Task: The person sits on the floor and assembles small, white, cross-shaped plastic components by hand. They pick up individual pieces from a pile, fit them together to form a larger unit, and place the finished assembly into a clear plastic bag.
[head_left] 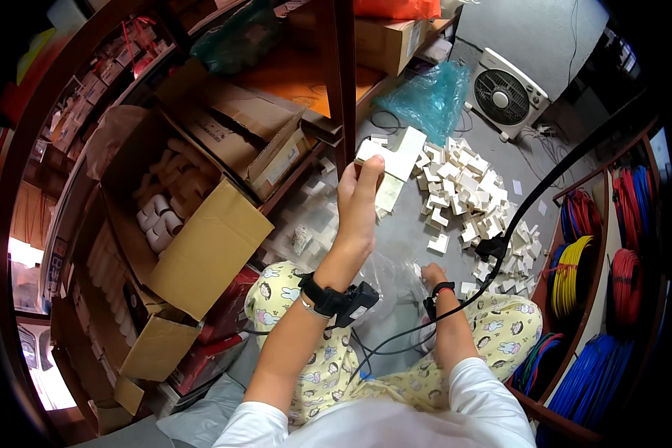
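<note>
My left hand is raised ahead of me, thumb pressed on a white angular plastic fitting, perhaps a cable trunking piece. Its fingers are mostly hidden behind the fitting. Lower and to the right, my right hand is closed at the edge of a clear plastic bag and appears to grip it. Beyond that hand, a loose heap of similar white fittings spreads over the grey floor. More pale fittings lie left of my left forearm, seemingly under or inside clear plastic.
Open cardboard boxes holding white pipe fittings crowd the left, beside a dark shelf post. Ahead are a teal plastic bag and a box fan. Coiled wires fill a rack at right. A black cable crosses the view.
</note>
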Tool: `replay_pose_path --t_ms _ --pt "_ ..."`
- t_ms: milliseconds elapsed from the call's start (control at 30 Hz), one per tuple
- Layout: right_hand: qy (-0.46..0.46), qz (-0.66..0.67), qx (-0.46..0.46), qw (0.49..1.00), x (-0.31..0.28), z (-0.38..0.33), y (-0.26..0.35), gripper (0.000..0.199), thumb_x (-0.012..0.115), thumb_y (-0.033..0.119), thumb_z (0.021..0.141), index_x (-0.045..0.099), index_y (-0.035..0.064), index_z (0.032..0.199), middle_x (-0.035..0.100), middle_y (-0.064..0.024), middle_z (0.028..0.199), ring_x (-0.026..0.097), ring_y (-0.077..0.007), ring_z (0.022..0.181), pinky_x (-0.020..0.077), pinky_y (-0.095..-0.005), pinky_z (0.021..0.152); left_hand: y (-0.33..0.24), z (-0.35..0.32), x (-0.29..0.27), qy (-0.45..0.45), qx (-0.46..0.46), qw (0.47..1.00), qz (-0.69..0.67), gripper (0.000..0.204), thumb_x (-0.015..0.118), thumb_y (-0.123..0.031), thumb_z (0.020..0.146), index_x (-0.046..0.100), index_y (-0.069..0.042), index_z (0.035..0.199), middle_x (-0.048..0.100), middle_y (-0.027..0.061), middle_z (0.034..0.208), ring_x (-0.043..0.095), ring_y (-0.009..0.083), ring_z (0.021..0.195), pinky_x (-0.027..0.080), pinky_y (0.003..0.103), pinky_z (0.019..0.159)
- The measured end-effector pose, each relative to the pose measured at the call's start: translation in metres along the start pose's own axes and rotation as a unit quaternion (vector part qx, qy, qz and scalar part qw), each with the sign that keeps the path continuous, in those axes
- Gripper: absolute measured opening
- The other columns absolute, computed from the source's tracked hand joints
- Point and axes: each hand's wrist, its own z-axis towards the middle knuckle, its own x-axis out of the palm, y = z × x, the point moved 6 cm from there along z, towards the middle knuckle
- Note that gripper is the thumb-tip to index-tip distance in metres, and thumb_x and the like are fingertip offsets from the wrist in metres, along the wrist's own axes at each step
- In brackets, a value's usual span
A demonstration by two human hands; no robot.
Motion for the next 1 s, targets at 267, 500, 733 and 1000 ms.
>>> replay_pose_path --t_ms 267,500,733,1000 --pt "0.006 0.011 -0.068 0.998 -0.044 0.017 0.056 0.038 0.049 0.03 0.079 0.067 -0.0012 0.093 0.065 -0.0225 0.097 0.06 -0.039 0.095 0.0396 -0.0373 0.097 0.0 0.003 -0.012 -0.006 0.034 0.999 0.006 0.037 0.061 -0.032 0.087 0.053 -0.001 0.105 0.056 0.002 0.096 0.051 0.0082 0.089 0.04 0.023 0.083" --pt "0.041 -0.032 -0.105 0.993 -0.078 -0.013 0.1 0.049 0.051 0.035 0.08 0.061 -0.0002 0.113 0.06 -0.0219 0.116 0.055 -0.0361 0.112 0.0418 -0.0378 0.096 0.007 0.006 -0.03 -0.051 0.037 0.997 0.05 0.036 0.062 -0.031 0.086 0.055 -0.001 0.104 0.057 0.0014 0.098 0.052 0.0077 0.091 0.04 0.023 0.084" --pt "0.094 0.072 -0.088 0.989 -0.039 -0.049 0.074 0.045 0.058 0.032 0.078 0.062 -0.0021 0.106 0.064 -0.0177 0.106 0.06 -0.0281 0.097 0.0451 -0.0379 0.084 -0.001 -0.006 -0.028 -0.02 0.034 0.999 0.024 0.034 0.061 -0.031 0.087 0.055 -0.002 0.103 0.057 0.0007 0.096 0.052 0.0071 0.089 0.04 0.023 0.083" --pt "0.092 0.282 -0.049 0.954 -0.038 -0.078 0.09 0.052 0.059 0.033 0.078 0.059 -0.0095 0.107 0.063 -0.0189 0.1 0.059 -0.0274 0.091 0.0441 -0.0383 0.081 0.0 -0.008 -0.031 -0.018 0.016 0.999 0.04 0.031 0.062 -0.03 0.086 0.055 -0.003 0.1 0.056 -0.0005 0.095 0.051 0.0063 0.088 0.04 0.022 0.083"
